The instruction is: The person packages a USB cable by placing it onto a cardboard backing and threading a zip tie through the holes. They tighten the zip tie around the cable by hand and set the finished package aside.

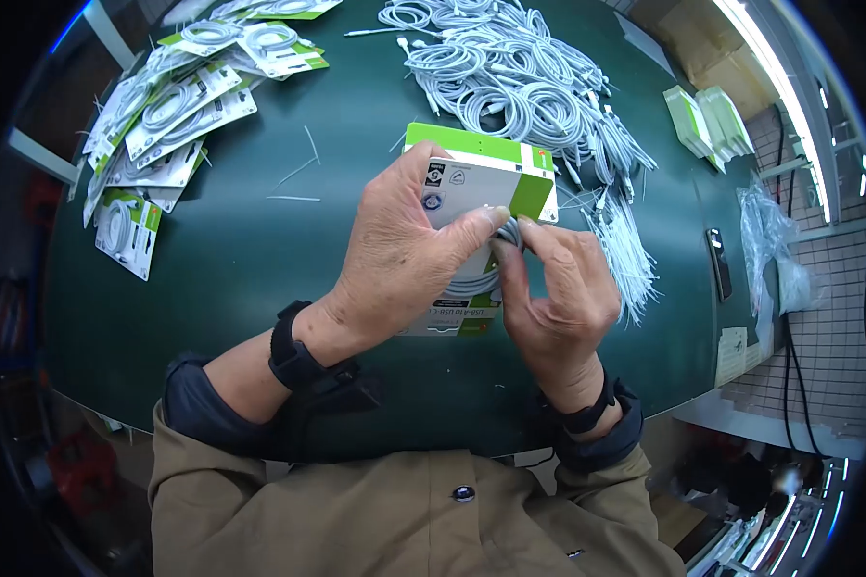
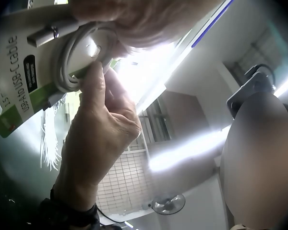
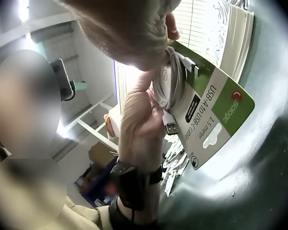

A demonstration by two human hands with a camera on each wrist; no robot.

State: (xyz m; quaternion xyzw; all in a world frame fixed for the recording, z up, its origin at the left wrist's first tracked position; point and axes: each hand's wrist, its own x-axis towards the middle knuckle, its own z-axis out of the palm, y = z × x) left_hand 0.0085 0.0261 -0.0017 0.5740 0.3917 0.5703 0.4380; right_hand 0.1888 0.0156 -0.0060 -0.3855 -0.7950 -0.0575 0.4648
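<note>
My left hand grips a white-and-green cable card, its thumb pressing on the front. A coiled white-grey USB cable lies against the card, which reads "USB-A to USB-C cable". The USB-A plug and the smaller USB-C plug show in the right wrist view. At the card's right edge my right hand pinches the coil between thumb and forefinger, close to the left thumb. Whether a tie is also in that pinch, I cannot tell.
Beyond the hands are a card stack and a heap of coiled cables. Thin white ties lie to the right, packed cable cards at the left. Green-white card bundles and a dark phone-like object sit near the right edge.
</note>
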